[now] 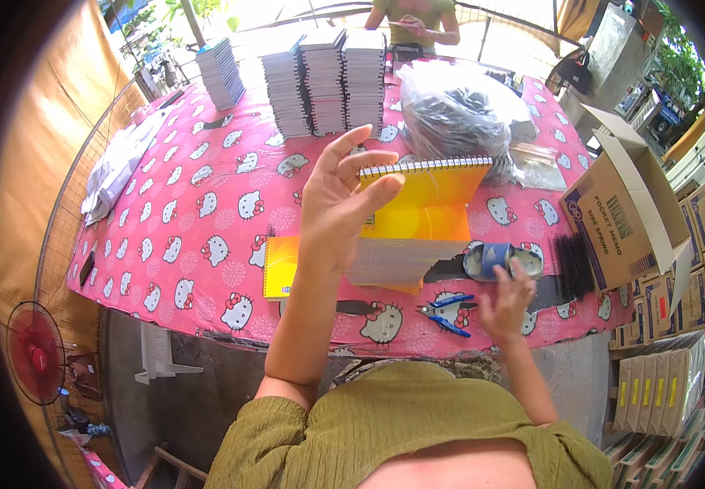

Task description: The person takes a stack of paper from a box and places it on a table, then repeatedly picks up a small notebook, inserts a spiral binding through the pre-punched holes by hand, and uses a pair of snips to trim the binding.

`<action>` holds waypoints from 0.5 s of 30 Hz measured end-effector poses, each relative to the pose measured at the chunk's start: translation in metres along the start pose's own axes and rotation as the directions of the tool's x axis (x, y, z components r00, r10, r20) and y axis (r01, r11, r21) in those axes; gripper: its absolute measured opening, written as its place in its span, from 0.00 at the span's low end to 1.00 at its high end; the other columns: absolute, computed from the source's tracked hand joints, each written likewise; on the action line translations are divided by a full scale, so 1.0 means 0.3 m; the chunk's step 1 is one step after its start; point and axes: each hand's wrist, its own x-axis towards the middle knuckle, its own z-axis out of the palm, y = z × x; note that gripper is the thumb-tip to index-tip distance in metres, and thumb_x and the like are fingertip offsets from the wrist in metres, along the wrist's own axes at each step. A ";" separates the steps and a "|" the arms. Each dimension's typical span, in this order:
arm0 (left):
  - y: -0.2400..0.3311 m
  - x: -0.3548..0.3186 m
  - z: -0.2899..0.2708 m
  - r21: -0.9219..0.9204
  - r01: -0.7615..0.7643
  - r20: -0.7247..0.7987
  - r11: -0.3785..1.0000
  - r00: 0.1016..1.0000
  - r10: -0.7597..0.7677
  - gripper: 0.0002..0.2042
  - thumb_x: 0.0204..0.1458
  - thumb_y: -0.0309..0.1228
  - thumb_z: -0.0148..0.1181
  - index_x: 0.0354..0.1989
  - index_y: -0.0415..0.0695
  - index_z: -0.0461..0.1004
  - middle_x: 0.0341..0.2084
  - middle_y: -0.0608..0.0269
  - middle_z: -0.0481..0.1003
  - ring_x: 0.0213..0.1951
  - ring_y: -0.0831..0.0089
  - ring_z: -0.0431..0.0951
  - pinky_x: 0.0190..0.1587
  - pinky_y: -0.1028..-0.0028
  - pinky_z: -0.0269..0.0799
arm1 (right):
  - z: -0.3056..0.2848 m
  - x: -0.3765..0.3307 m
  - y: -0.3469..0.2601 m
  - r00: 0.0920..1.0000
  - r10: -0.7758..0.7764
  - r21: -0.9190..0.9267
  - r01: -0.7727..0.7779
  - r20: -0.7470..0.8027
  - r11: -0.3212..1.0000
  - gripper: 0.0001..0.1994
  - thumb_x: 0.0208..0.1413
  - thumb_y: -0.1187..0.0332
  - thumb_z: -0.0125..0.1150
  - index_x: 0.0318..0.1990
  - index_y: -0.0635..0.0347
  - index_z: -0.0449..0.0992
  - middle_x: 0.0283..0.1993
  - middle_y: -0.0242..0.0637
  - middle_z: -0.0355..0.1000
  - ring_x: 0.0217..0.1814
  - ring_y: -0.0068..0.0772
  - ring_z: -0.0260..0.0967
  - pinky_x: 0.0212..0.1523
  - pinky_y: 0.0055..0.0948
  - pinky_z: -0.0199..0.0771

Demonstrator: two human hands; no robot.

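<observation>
My left hand (pixel 338 200) is raised at the top left corner of a yellow spiral notebook (pixel 426 200), thumb and fingers closed around the end of its wire coil. The notebook stands tilted up, its coil along the upper edge. Below it are layered grey-white page edges (pixel 405 261); whether they belong to it or to a stack under it I cannot tell. My right hand (pixel 509 306) reaches over the near side of a blue and grey slipper (pixel 495 259), fingers apart; contact is unclear. Blue-handled cutting pliers (pixel 448 314) lie left of that hand.
Another yellow notebook (pixel 281 267) lies beside my left forearm. Black coils (pixel 572 265) lie by an open cardboard box (pixel 617 212) at the right. Tall notebook stacks (pixel 287 90) and a plastic-wrapped bundle (pixel 458 110) stand at the back. A person (pixel 417 28) is across the pink-covered table (pixel 206 204).
</observation>
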 end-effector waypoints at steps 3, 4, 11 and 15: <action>-0.006 0.024 0.020 0.098 -0.115 0.030 0.989 0.993 0.112 0.11 0.46 0.19 0.64 0.39 0.35 0.72 0.36 0.55 0.77 0.37 0.75 0.77 0.38 0.79 0.75 | 0.032 -0.043 -0.115 0.968 -0.092 0.176 0.051 0.234 0.983 0.35 0.42 0.53 0.65 0.58 0.58 0.63 0.66 0.50 0.49 0.68 0.52 0.46 0.63 0.57 0.45; -0.008 0.024 0.036 0.135 -0.171 0.038 0.976 0.985 0.167 0.11 0.46 0.19 0.64 0.39 0.35 0.72 0.34 0.55 0.77 0.37 0.75 0.78 0.38 0.79 0.75 | 0.062 -0.064 -0.105 0.945 -0.111 0.221 0.042 0.309 0.974 0.36 0.42 0.51 0.65 0.57 0.59 0.63 0.65 0.50 0.51 0.67 0.52 0.47 0.62 0.55 0.46; -0.025 -0.145 0.050 0.634 -0.686 0.626 0.356 0.726 0.284 0.09 0.36 0.18 0.64 0.29 0.42 0.78 0.32 0.61 0.79 0.38 0.67 0.77 0.41 0.71 0.72 | 0.081 -0.120 -0.141 0.945 -0.199 0.196 0.150 0.261 0.969 0.28 0.46 0.54 0.63 0.52 0.63 0.69 0.53 0.46 0.66 0.58 0.50 0.58 0.55 0.50 0.56; -0.093 -0.185 0.065 0.605 -0.536 0.274 0.589 0.834 0.478 0.16 0.33 0.21 0.72 0.33 0.41 0.74 0.35 0.58 0.77 0.39 0.67 0.78 0.41 0.71 0.74 | 0.069 -0.092 -0.146 0.935 -0.092 0.487 -0.093 0.342 0.869 0.24 0.49 0.58 0.61 0.50 0.64 0.68 0.47 0.47 0.67 0.50 0.50 0.62 0.49 0.47 0.62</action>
